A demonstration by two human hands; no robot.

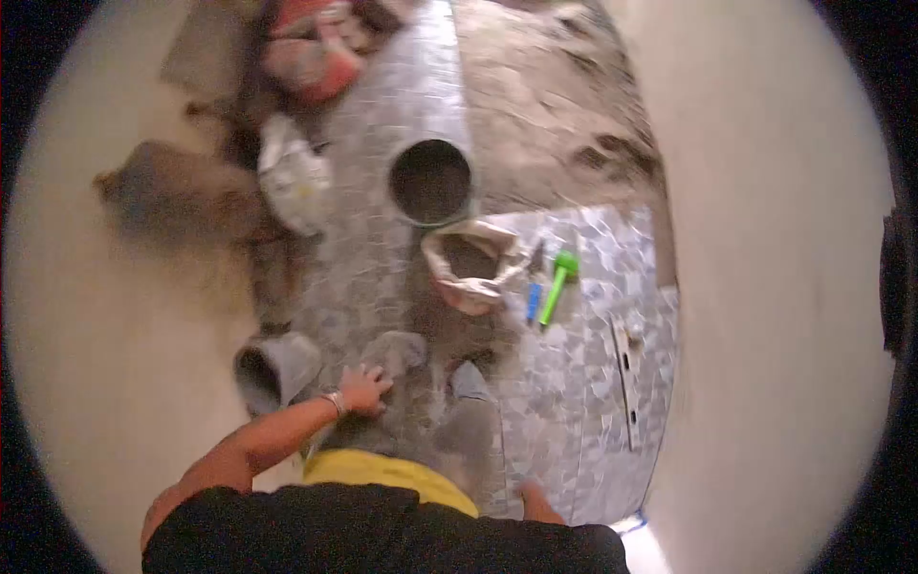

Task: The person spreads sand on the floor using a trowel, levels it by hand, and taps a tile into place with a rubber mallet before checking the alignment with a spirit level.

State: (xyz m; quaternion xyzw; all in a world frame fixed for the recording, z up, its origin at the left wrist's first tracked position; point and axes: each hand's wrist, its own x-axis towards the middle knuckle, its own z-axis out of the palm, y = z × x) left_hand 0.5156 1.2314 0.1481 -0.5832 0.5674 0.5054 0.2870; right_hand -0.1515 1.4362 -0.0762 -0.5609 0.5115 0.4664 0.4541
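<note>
My left hand (pixel 363 390) reaches forward and down with its fingers spread, holding nothing. It is beside a dusty grey shape (pixel 397 352), blurred, near my legs. At the lower right, my right hand (pixel 535 499) shows only in part beside my body, low over the patterned tiles (pixel 545 411), its fingers smeared and mostly hidden. Ahead of me stands an open bag (pixel 488 292) with grey material inside. To the bag's right lie a bright green mallet (pixel 562 275) and a blue-handled tool (pixel 533 302).
A round bucket (pixel 466 201) with dark contents stands behind the bag. Left of my hand, another bucket (pixel 301 356) lies tipped. A slotted metal bar (pixel 626 383) rests on tiles at right. Loose sandy ground (pixel 545 105) spreads ahead; bags (pixel 292 177) line the left wall.
</note>
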